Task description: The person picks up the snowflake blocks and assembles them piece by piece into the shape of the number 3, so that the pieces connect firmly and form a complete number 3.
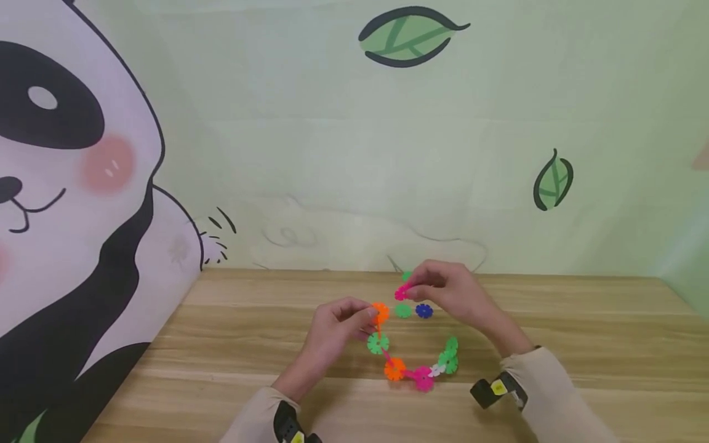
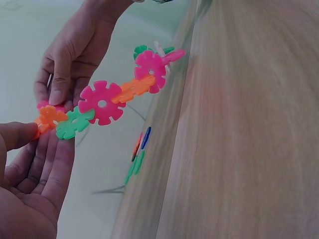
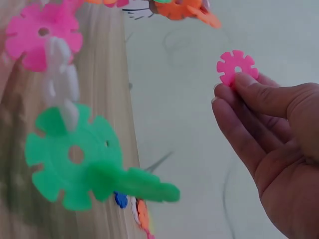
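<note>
My left hand [image 1: 335,329] pinches the orange end disc [image 1: 380,313] of a curved chain of notched plastic snowflake discs. Hanging from that end are a green disc [image 1: 378,343], another orange disc [image 1: 395,369], a pink disc [image 1: 424,379], a white disc [image 1: 437,370] and green discs [image 1: 448,363] at the far end. Between thumb and fingers, my right hand [image 1: 451,292] holds a single pink disc [image 3: 238,66]. In the head and right wrist views this disc is apart from the chain. The left wrist view shows both hands close together, partly overlapping.
On the wooden table [image 1: 232,344] behind the chain lie a loose green disc [image 1: 403,311] and a blue disc [image 1: 424,311]. Another green piece [image 1: 407,275] is partly hidden by my right hand. A wall with a painted panda [image 1: 127,246] rises behind the table.
</note>
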`<state>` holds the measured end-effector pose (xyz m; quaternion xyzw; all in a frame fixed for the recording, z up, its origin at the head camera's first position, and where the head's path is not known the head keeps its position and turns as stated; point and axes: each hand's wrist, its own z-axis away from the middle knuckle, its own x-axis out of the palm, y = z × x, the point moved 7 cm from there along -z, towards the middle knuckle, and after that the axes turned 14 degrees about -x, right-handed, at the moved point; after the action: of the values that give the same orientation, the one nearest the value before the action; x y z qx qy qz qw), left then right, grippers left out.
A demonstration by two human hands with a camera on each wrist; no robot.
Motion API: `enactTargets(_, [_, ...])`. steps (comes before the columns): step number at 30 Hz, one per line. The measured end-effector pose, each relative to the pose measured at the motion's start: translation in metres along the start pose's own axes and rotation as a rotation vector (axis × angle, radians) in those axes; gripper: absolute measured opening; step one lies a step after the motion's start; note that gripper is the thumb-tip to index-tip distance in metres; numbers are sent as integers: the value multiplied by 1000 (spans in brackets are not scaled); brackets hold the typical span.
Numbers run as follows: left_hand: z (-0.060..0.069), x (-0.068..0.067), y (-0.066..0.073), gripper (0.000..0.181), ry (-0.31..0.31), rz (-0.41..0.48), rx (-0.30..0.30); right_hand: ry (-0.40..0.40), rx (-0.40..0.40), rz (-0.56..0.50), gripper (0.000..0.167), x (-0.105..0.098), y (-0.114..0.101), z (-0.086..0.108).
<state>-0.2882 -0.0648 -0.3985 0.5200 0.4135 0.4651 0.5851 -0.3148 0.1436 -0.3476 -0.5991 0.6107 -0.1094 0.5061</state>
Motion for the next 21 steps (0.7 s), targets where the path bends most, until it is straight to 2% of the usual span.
enactTargets(4, [1, -1, 1, 19, 5, -5, 0, -17, -45, -41, 8, 8, -7, -2])
enactTargets(10, [1, -1, 2, 18, 2, 11, -5, -19, -63, -101, 8, 15, -13, -2])
enactTargets(21, [0, 0, 2, 18, -10, 15, -12, -11, -107, -103, 9, 19, -18, -1])
